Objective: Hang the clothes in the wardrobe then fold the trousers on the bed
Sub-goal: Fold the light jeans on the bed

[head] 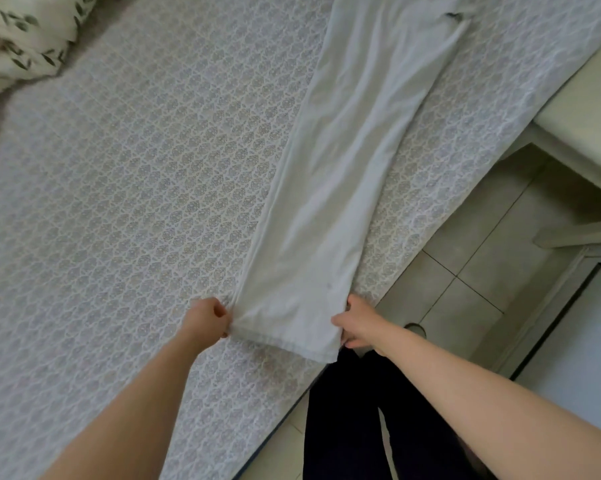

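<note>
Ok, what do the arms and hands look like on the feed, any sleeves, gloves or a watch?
Both arms are bare as far as the frame shows: no sleeve on the left forearm or the right forearm. The left hand and right hand wear no gloves, and neither wrist shows a watch or bracelet. Rings cannot be told. The person wears black trousers.

Your bed point(493, 109) wears a patterned cover point(119, 202); on it the trousers point(344, 168) lie flat and stretched out, close to its right edge; leaf-printed bedding point(22, 46) sits bunched at the far left corner.
</note>
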